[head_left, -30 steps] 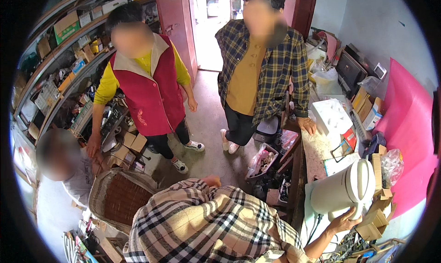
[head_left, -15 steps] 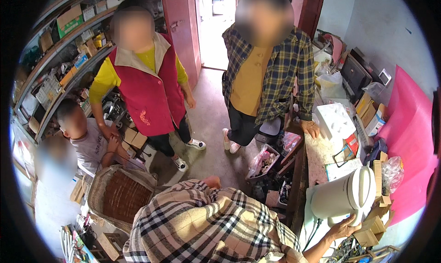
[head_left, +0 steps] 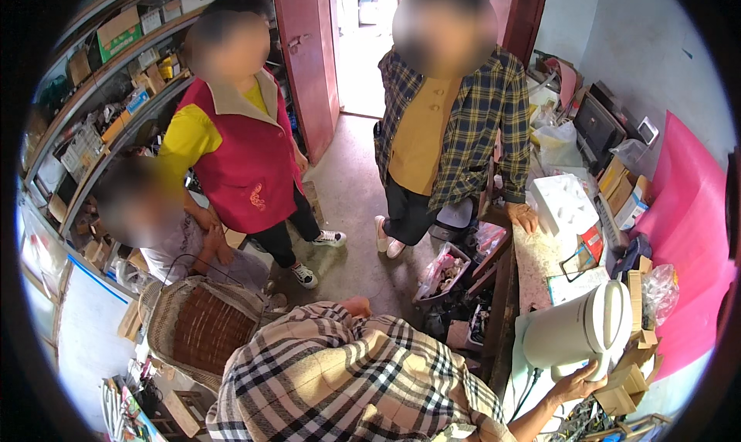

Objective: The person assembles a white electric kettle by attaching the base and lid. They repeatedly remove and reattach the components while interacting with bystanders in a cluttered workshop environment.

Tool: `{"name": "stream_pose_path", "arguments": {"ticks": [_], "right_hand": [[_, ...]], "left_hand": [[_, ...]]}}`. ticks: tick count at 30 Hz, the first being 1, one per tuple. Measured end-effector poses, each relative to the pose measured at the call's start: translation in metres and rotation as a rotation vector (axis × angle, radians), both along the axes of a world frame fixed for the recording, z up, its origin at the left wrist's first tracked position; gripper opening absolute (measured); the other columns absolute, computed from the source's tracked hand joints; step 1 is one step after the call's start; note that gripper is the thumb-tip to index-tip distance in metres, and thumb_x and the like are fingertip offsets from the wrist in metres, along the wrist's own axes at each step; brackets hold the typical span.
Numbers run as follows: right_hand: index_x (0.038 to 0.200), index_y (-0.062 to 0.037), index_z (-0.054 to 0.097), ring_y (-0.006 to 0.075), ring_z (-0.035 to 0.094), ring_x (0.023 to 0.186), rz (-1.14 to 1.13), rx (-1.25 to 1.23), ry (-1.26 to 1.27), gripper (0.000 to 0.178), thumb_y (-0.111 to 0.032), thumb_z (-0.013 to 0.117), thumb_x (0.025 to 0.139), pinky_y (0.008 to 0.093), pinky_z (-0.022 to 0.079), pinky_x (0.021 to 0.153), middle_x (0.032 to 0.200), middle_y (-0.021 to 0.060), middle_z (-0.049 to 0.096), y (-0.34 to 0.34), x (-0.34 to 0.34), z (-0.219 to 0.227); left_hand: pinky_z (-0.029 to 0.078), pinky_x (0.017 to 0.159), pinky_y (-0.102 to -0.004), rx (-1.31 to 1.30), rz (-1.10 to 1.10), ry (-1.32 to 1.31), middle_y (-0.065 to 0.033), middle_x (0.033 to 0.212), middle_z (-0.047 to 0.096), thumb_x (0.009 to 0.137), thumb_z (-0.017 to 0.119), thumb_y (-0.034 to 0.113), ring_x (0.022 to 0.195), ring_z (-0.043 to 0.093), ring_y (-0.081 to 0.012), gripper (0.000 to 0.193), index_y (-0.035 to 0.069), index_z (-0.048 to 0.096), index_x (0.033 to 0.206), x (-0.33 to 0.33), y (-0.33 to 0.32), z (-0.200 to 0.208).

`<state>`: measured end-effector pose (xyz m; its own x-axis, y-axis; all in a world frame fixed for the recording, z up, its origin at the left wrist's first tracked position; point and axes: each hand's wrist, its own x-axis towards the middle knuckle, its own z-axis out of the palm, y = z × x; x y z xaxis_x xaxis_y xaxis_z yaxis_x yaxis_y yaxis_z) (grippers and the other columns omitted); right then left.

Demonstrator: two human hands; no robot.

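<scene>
A grey-beige jug-shaped kettle [head_left: 559, 335] with a pale lid [head_left: 611, 318] stands over a whitish surface at the right. My right hand [head_left: 579, 382] is closed around its white handle, with the bare forearm rising from the lower edge. A black cord [head_left: 529, 388] lies just left of that hand. Beige plaid fabric [head_left: 347, 372] fills the lower middle. Beyond its far edge a small patch of bare skin [head_left: 356, 306] sticks out; which body part it is I cannot make out. My left hand cannot be identified. Left of the fabric sits a woven basket [head_left: 212, 330].
A cluttered worktable [head_left: 532, 261] runs along the right, with boxes, bags and a pink sheet [head_left: 687, 241]. Two people stand ahead, one with a hand [head_left: 522, 217] on the table. Another person [head_left: 177, 241] is beside the basket. Loaded shelves [head_left: 100, 126] line the left.
The person in the red vest has shifted and leaned left. The person beside the basket has bent lower. My right hand and the kettle have stayed put.
</scene>
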<state>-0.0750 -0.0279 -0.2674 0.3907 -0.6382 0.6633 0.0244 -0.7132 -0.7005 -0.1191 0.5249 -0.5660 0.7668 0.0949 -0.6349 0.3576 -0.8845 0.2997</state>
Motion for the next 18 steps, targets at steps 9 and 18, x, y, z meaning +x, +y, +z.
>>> {"name": "stream_pose_path", "arguments": {"ticks": [9, 18], "right_hand": [[0.12, -0.002, 0.048, 0.0261, 0.068, 0.086, 0.033, 0.012, -0.006, 0.051, -0.045, 0.055, 0.095, 0.0355, 0.056, 0.066, 0.099, 0.0191, 0.067, -0.004, 0.0, -0.003], [0.12, -0.0029, 0.047, 0.0231, 0.06, 0.07, 0.12, 0.118, -0.033, 0.054, -0.052, 0.046, 0.097, 0.0337, 0.048, 0.057, 0.089, 0.0162, 0.063, 0.002, -0.006, 0.003]], "left_hand": [[0.051, 0.074, -0.0459, 0.014, -0.022, -0.003, -0.024, 0.093, 0.067, 0.067, 0.063, 0.028, 0.088, 0.066, -0.0396, 0.037, 0.001, 0.07, 0.091, 0.003, -0.001, -0.003], [0.045, 0.063, -0.0501, -0.13, -0.189, -0.179, -0.02, 0.083, 0.065, 0.071, 0.063, 0.038, 0.071, 0.061, -0.0383, 0.034, 0.006, 0.071, 0.08, 0.006, 0.015, -0.038]]}}
